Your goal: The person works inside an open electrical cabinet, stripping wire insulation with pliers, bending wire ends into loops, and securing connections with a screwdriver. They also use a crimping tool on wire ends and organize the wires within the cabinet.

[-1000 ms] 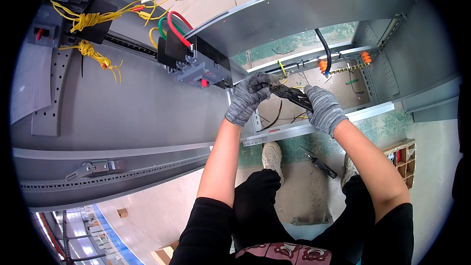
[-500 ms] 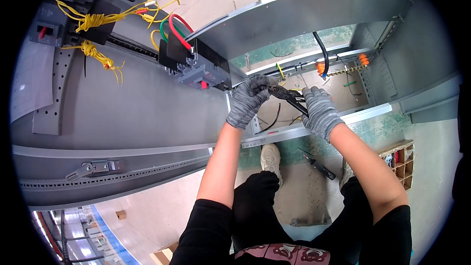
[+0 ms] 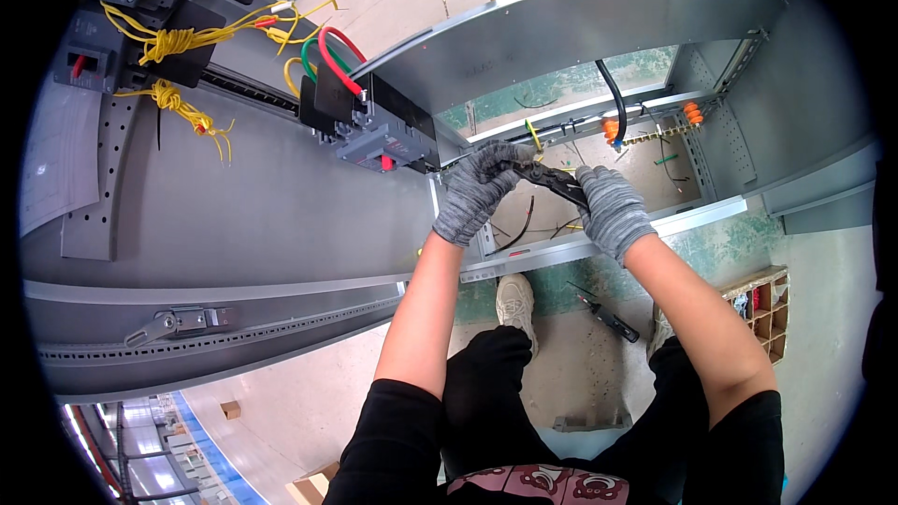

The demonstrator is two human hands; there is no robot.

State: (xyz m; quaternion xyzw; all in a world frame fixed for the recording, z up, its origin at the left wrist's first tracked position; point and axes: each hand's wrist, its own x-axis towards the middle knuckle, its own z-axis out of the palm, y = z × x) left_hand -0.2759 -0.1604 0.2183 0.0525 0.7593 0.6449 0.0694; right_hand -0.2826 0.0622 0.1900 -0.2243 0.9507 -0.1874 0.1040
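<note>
My right hand [image 3: 613, 210], in a grey knit glove, is wrapped round the handles of black crimping pliers [image 3: 559, 181]. The handles lie close together, and the jaws point left toward my other hand. My left hand [image 3: 475, 192], gloved the same way, is closed right at the jaw end. Whatever its fingers pinch there is hidden by the glove and the tool. Just beyond the jaws a short yellow-green wire [image 3: 534, 137] rises by the cabinet frame. Left of my left hand sits a grey circuit breaker [image 3: 385, 142] with a red switch.
A grey metal cabinet [image 3: 561, 33] surrounds the work. Orange insulators [image 3: 692, 113] stand along a bar at the right. Bundled yellow wires [image 3: 178, 42] hang at the upper left. On the floor lie a black pen-like tool [image 3: 615, 322] and a divided wooden box [image 3: 769, 313].
The pliers' handles, spread apart before, are now squeezed together in my right hand. My left hand stays at the jaws, nearly still.
</note>
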